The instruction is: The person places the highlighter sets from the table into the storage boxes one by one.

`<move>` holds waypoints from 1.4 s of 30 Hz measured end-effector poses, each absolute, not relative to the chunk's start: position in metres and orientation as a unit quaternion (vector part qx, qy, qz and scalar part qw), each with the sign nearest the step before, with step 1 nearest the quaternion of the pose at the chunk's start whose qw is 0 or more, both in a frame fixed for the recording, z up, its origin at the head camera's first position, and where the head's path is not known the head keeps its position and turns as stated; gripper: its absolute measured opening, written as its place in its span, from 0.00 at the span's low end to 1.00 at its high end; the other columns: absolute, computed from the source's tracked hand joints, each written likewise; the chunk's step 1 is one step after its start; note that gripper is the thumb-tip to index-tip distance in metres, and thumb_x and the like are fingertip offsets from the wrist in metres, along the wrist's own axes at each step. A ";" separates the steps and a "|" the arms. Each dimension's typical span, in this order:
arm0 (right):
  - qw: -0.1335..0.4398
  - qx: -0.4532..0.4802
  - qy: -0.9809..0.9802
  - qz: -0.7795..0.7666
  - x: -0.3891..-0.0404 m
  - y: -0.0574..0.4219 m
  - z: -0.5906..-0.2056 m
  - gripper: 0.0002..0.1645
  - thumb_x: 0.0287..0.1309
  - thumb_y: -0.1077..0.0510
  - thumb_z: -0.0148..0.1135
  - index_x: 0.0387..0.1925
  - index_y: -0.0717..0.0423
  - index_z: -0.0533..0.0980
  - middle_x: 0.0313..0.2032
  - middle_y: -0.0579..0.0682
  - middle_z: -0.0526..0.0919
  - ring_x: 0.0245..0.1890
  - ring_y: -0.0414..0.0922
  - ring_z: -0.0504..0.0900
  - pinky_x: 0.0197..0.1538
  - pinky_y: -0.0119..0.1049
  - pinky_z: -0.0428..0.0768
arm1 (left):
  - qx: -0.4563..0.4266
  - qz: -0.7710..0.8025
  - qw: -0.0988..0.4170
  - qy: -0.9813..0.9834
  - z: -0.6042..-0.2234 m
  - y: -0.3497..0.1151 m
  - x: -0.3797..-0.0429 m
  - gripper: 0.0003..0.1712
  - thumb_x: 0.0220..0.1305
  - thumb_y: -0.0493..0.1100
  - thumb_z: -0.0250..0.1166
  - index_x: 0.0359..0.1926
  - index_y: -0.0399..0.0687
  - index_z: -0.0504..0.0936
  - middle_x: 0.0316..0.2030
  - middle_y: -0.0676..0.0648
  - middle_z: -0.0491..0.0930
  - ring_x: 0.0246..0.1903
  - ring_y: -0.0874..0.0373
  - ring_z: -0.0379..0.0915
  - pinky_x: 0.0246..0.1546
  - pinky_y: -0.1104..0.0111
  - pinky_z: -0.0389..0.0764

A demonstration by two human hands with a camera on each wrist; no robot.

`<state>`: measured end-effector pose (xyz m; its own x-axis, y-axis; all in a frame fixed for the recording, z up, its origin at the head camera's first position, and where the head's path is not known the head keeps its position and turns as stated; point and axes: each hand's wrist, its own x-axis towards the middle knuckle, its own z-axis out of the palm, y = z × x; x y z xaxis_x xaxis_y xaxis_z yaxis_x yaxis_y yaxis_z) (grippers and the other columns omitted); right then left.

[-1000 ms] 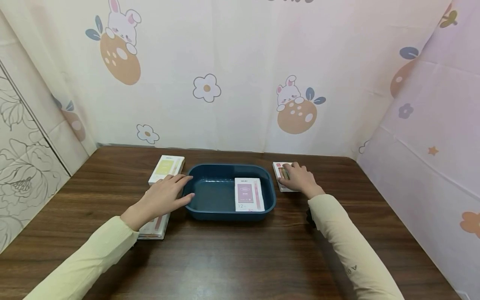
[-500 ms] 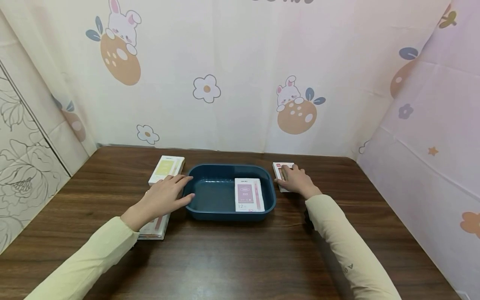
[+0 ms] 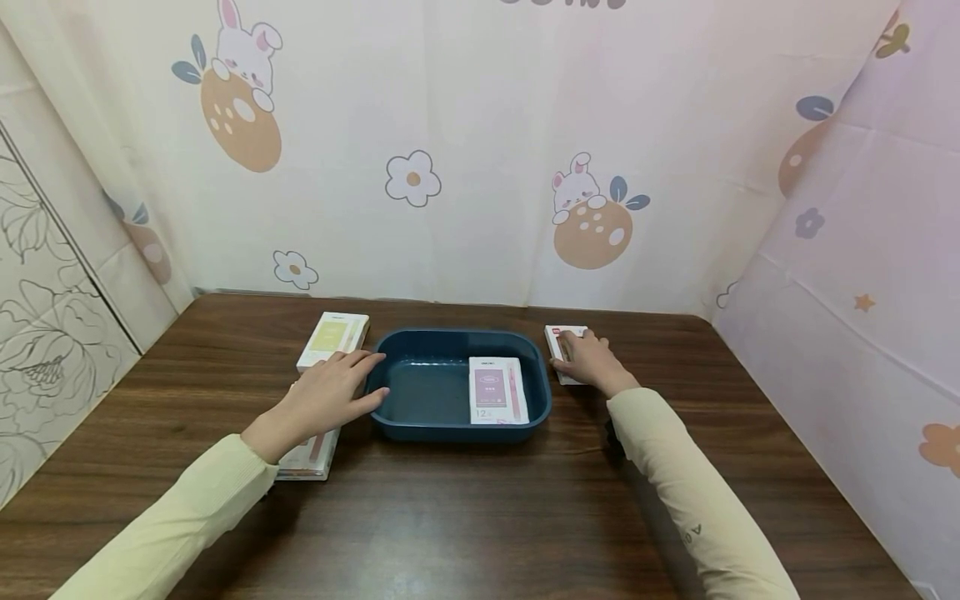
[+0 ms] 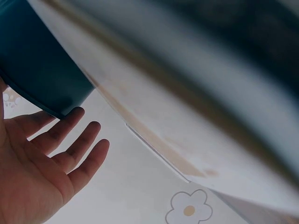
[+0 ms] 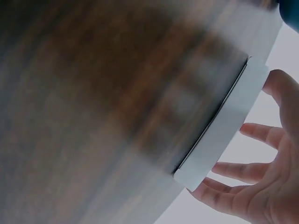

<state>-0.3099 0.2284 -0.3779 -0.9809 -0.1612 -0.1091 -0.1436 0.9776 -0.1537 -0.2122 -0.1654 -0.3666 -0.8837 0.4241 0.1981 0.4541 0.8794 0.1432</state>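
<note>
A dark blue tray (image 3: 423,432) stands mid-table, with a white box (image 3: 491,387) with a purple panel lying in its right part. At the tray's left rim is my left hand (image 3: 327,392), fingers spread and nearly straight, index finger and thumb reaching over the rim. In the left wrist view its fingers (image 4: 91,144) are loosely extended beside the tray. To the tray's right, my right hand (image 3: 596,362) grips a flat white box (image 3: 555,335) with a red logo, thumb at its left side, fingers over its top and right side. The right wrist view shows that box's end (image 5: 219,133).
Behind the left hand lies a white box with a yellow-green panel (image 3: 330,336). Nearer, partly under the left forearm, several flat white boxes (image 3: 309,460) are stacked. A printed curtain (image 3: 480,225) hangs behind the brown wooden table (image 3: 450,525).
My right hand has shifted slightly left over the box, its thumb now at the box's left edge. The left hand, the tray and the boxes look unmoved.
</note>
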 end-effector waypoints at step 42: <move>-0.030 -0.098 0.992 -0.074 -0.285 0.218 -0.344 0.34 0.57 0.46 0.51 0.63 0.54 0.63 0.58 0.71 0.63 0.44 0.66 0.68 0.42 0.59 0.73 | -0.225 -0.095 0.077 -0.967 -0.365 -0.164 -0.212 0.34 0.61 0.60 0.53 0.61 0.44 0.68 0.58 0.40 0.71 0.53 0.44 0.70 0.49 0.50 0.72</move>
<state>-0.2846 0.2180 -0.3438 -0.9788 -0.1908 0.0739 -0.1997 0.9696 -0.1416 -0.2116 -0.1639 -0.3654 -0.8864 0.4209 0.1927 0.4504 0.8802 0.1493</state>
